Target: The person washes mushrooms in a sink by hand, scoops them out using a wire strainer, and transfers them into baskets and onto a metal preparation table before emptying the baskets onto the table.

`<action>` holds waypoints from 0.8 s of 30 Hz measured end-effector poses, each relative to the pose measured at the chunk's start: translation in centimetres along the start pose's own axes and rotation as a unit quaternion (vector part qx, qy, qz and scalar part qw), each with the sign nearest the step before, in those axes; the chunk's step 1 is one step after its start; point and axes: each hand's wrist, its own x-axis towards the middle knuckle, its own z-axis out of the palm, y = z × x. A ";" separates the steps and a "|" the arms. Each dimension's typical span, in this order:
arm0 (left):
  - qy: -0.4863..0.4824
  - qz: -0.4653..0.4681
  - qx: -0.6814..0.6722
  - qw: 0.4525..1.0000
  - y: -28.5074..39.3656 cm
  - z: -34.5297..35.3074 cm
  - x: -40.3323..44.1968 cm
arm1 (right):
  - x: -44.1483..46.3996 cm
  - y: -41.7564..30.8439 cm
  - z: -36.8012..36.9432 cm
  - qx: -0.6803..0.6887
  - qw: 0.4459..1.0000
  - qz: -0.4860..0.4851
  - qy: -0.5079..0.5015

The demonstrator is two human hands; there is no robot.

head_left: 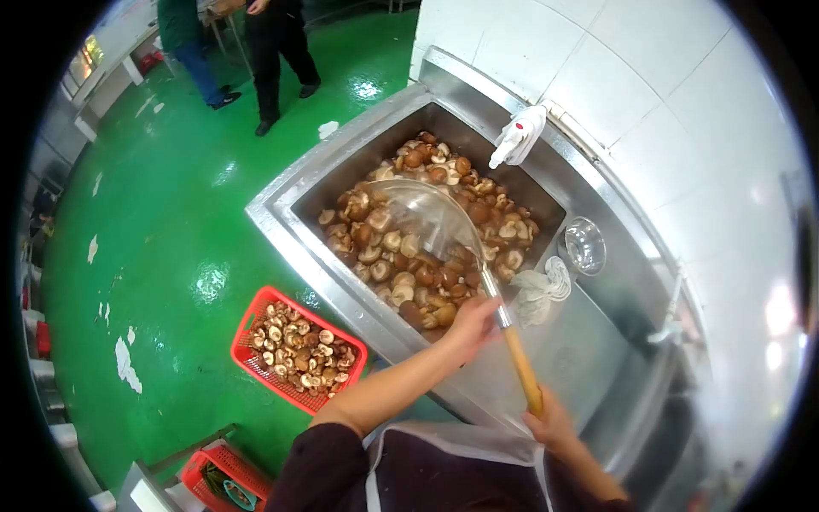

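Note:
A large round skimmer [444, 205] with a wooden handle reaches into the steel sink [286, 230]. Its bowl is blurred and lies among many brown shiitake mushrooms [405, 264] sitting in water. My left hand [472, 328] is closed around the metal shaft where it meets the wood. Farther back, my right hand [552, 420] grips the end of the wooden handle. Both hands are near the sink's front edge, and part of the fingers on each is hidden or blurred.
A red basket [362, 362] of mushrooms stands on the wet green floor [171, 282], left of the sink. Another red basket [194, 488] is lower left. A metal bowl [585, 246], white cloth [537, 294] and wrapped faucet [522, 135] border the basin. Two people [277, 47] stand beyond.

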 end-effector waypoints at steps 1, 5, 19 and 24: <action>0.002 0.056 -0.020 0.998 1.0 1.0 1.9 | 0.7 -0.6 0.7 -0.032 0.998 -0.038 0.047; -0.022 0.111 -0.122 0.986 8.9 1.6 7.6 | 5.1 -6.2 0.5 -0.044 0.995 -0.014 0.085; -0.029 -0.017 -0.155 0.987 6.4 -4.7 18.7 | 13.8 -3.8 2.8 -0.115 0.990 -0.003 0.077; -0.041 -0.184 -0.169 0.967 1.3 -1.0 7.8 | 0.9 -1.0 2.0 -0.036 0.945 0.322 -0.039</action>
